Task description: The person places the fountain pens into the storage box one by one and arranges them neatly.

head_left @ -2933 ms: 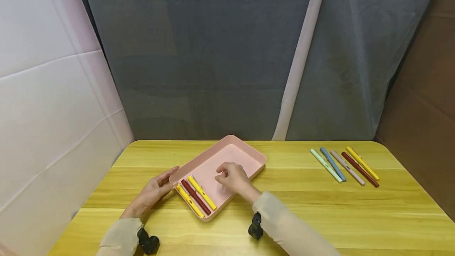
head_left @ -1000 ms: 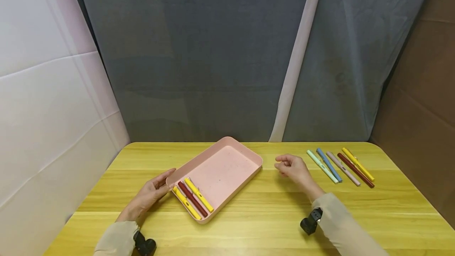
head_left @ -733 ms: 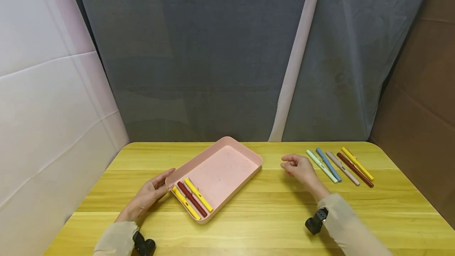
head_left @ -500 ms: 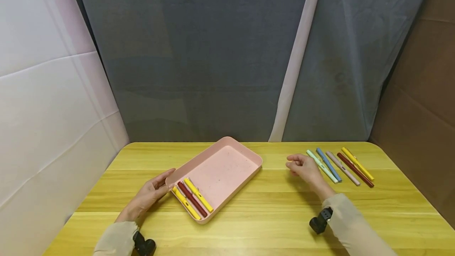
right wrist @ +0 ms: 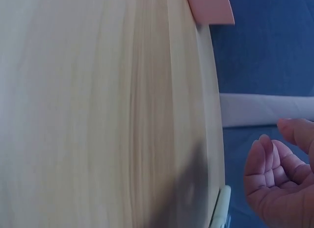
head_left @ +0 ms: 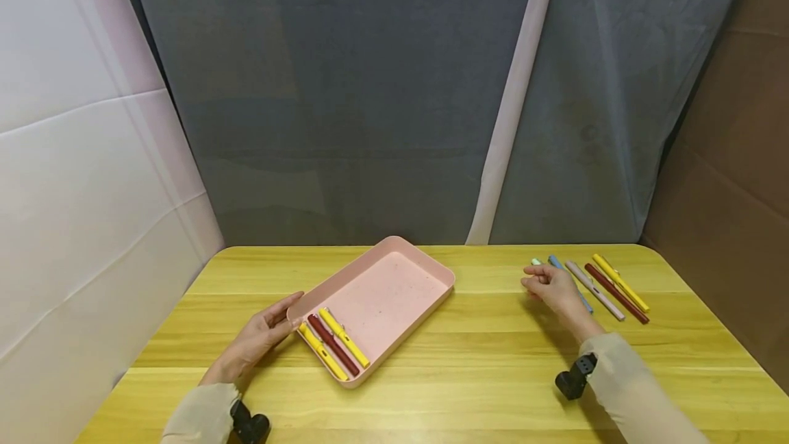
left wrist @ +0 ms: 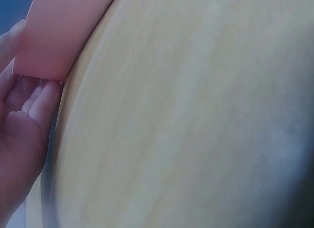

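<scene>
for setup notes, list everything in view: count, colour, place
table: one, yellow, foreground
tray: one, pink, middle
tray pens: three, two yellow, one dark red, near end
table pens: five, green, blue, mauve, dark red, yellow, right side
curtain: one, dark grey, back
strip: one, whitish, on curtain
sheet: one, white, left
panel: one, brown, right
wrist cameras: two, black, wrists
sleeves: two, beige, arms
left hand: one, fingers on tray corner
right hand: one, fingers by green pen
</scene>
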A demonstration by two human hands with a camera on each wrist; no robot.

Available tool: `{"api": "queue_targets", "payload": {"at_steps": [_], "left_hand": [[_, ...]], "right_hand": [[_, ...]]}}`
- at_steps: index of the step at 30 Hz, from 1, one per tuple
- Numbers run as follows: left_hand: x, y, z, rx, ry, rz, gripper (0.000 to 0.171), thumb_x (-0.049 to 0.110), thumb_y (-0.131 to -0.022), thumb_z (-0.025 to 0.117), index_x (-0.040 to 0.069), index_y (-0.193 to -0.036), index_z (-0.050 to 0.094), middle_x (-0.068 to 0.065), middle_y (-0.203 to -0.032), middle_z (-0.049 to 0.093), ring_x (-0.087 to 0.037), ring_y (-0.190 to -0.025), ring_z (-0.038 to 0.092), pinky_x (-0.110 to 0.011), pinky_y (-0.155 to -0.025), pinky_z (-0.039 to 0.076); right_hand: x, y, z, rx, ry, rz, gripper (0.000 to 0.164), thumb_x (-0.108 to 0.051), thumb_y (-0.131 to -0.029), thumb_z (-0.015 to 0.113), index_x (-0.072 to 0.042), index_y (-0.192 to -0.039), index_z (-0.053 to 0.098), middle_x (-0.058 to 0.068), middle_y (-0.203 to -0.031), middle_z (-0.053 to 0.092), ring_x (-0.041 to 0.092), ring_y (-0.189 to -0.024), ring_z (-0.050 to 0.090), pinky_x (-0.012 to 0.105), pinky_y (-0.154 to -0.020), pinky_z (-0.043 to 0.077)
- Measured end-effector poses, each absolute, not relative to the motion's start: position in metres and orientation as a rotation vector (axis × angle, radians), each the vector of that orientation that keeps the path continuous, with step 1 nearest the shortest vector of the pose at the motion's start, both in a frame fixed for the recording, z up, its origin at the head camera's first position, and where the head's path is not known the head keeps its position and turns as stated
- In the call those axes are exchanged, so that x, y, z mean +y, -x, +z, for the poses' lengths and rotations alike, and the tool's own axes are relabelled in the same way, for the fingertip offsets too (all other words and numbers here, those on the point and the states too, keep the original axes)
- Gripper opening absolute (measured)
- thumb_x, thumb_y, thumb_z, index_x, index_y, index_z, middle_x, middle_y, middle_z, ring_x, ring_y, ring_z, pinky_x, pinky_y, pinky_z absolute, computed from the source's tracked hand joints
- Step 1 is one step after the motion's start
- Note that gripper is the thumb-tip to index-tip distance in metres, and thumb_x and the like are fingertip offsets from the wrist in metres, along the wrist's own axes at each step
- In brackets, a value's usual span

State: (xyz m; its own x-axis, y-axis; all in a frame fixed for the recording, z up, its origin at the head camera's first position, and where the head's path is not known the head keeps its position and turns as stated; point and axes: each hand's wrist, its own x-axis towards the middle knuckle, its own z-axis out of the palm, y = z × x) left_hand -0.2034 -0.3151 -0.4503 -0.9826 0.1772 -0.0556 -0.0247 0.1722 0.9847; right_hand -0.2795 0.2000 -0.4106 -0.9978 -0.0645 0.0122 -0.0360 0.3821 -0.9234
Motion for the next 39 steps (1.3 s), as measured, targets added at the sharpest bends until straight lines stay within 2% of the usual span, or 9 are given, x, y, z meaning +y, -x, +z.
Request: {"api": "queue_targets", "payload": {"at_steps": [8, 14, 23, 29, 39], "left_hand": [[-0.315, 0.204, -0.45, 2.292, -0.146, 1.923, 0.066, 0.014, -0.094, 0.057, 0.0, -0.148, 0.022, -0.025, -0.152, 0.02, 0.014, -0.105, 0.046, -0.009, -0.086, 0.041], [-0.315, 0.204, -0.45, 2.286, -0.147, 1.921, 0.066, 0.014, -0.094, 0.057, -0.001, -0.148, 0.022, -0.025, -0.151, 0.02, 0.015, -0.106, 0.045, -0.009, -0.086, 0.041], [-0.315, 0.204, -0.45, 2.298, -0.147, 1.91, 0.066, 0.015, -0.094, 0.058, 0.0, -0.148, 0.022, -0.025, -0.151, 0.02, 0.014, -0.105, 0.046, -0.009, -0.086, 0.041], [-0.315, 0.203, -0.45, 2.3, -0.164, 1.914, 0.065, 0.014, -0.094, 0.057, 0.0, -0.148, 0.023, -0.026, -0.151, 0.021, 0.013, -0.106, 0.046, -0.01, -0.086, 0.042], [-0.315, 0.204, -0.453, 2.299, -0.144, 1.9, 0.067, 0.016, -0.094, 0.058, 0.0, -0.148, 0.023, -0.026, -0.151, 0.022, 0.013, -0.106, 0.046, -0.01, -0.086, 0.042]], "right_hand": [[0.212, 0.28, -0.411, 2.659, 0.077, -1.714, 0.039, -0.003, -0.091, 0.058, 0.017, -0.123, 0.049, -0.001, -0.078, 0.054, 0.009, -0.068, 0.053, 0.022, -0.063, 0.05], [0.22, 0.282, -0.411, 2.791, 0.062, -1.594, 0.037, -0.007, -0.09, 0.06, 0.016, -0.119, 0.053, 0.006, -0.088, 0.051, 0.009, -0.069, 0.049, 0.02, -0.059, 0.046], [0.234, 0.286, -0.413, 2.827, 0.06, -1.515, 0.039, -0.006, -0.09, 0.058, 0.015, -0.122, 0.052, 0.01, -0.089, 0.06, 0.014, -0.073, 0.056, 0.024, -0.061, 0.049], [0.238, 0.285, -0.411, 2.849, 0.075, -1.472, 0.04, -0.007, -0.091, 0.058, 0.014, -0.123, 0.052, 0.016, -0.094, 0.061, 0.014, -0.073, 0.055, 0.021, -0.059, 0.046], [0.244, 0.286, -0.412, 2.901, 0.095, -1.338, 0.04, -0.008, -0.092, 0.055, 0.013, -0.125, 0.051, 0.024, -0.106, 0.06, 0.017, -0.082, 0.056, 0.024, -0.065, 0.045]]}}
